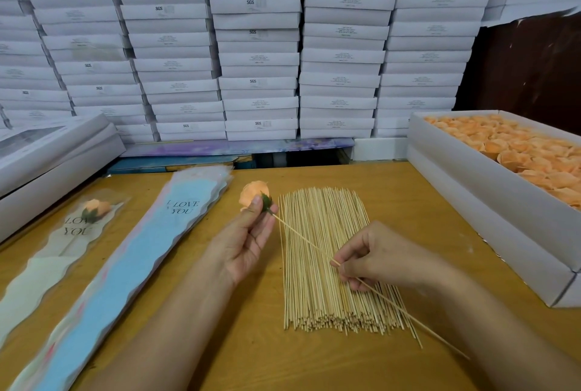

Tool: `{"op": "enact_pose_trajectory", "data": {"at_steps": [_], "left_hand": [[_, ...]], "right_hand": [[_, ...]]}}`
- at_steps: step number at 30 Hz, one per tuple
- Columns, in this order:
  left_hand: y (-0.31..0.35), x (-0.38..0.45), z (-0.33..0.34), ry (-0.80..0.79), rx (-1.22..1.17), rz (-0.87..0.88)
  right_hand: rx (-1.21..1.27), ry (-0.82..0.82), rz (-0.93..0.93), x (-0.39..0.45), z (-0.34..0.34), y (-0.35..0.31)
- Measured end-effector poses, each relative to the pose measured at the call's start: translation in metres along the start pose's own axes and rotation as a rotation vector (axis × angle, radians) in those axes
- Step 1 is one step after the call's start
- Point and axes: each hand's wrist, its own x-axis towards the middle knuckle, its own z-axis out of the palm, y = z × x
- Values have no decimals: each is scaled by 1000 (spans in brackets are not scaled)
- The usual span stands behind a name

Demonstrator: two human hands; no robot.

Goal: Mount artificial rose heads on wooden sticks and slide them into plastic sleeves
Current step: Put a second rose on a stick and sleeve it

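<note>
Worktop (245,343): yellowish wood, carrying loose sticks.
Rose head (251,194): peach petals, green base, sitting above the worktop.
Left hand (248,239): pinching it.
Right hand (377,260): gripping the stick (301,238), meeting the base.

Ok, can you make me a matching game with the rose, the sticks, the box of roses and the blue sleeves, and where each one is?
Things:
1. rose head
2. pile of sticks
3. box of roses
4. blue sleeves

Places:
A. on the table's right side
B. flat on the table, in the middle
C. held in the left hand
D. on the table, left of the hands

Pairs: 1-C, 2-B, 3-A, 4-D
</note>
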Motion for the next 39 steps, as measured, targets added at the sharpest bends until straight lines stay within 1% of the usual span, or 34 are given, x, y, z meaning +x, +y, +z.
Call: {"op": "enact_pose_trajectory", "data": {"at_steps": [3,7,11,15,18,23,27,32,39], "left_hand": [[0,0,0,3,-5,8],[2,0,0,23,-35,36],[2,1,0,42,-55,65],[-1,0,1,46,-59,82],[-4,0,2,55,-79,94],[-7,-1,2,64,-132,102],[-7,-1,2,64,-138,107],[-9,-2,2,63,-144,105],[-9,-2,3,75,-161,124]], "right_hand": [[2,64,-8,2,4,0],[64,202,-30,6,9,2],[45,302,-61,9,13,4],[-80,427,-115,13,22,7],[-186,488,-156,13,28,8],[-278,492,-197,12,39,10],[-302,485,-244,11,41,11],[-363,500,-251,11,40,12],[-299,527,-213,14,43,15]]}}
